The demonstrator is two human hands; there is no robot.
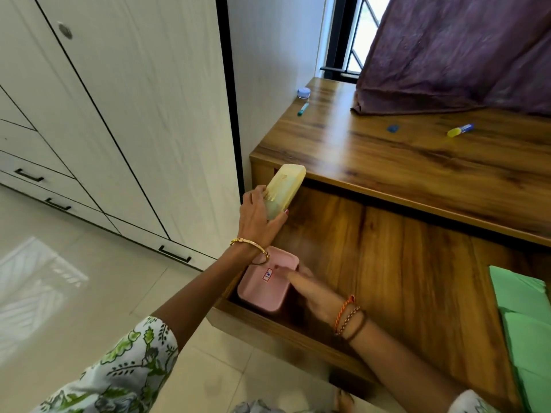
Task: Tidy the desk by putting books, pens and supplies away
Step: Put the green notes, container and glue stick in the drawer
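The person leans over an open wooden drawer (387, 278) below the desk (417, 162), both hands busy at its left end. The left hand (256, 219) grips a pale yellow pencil box (284, 189), fingers wrapped round its lower end, and holds it tilted above the drawer's left corner – not yet set down. The right hand (307, 289) rests on a pink box (265, 289) that already sits inside the drawer at that corner; its fingers lie fairly straight along the box's edge, though whether they hook round it cannot be told (the wrist hides part of them). So the tidying looks partly done. Counted: two boxes at the drawer, a green folded stack (524, 317) at its right end, and on the desktop four loose items still – one small blue-lidded jar (304, 93), one teal marker (303, 109), one blue eraser-like piece (393, 128), one yellow-and-blue glue stick (460, 130).
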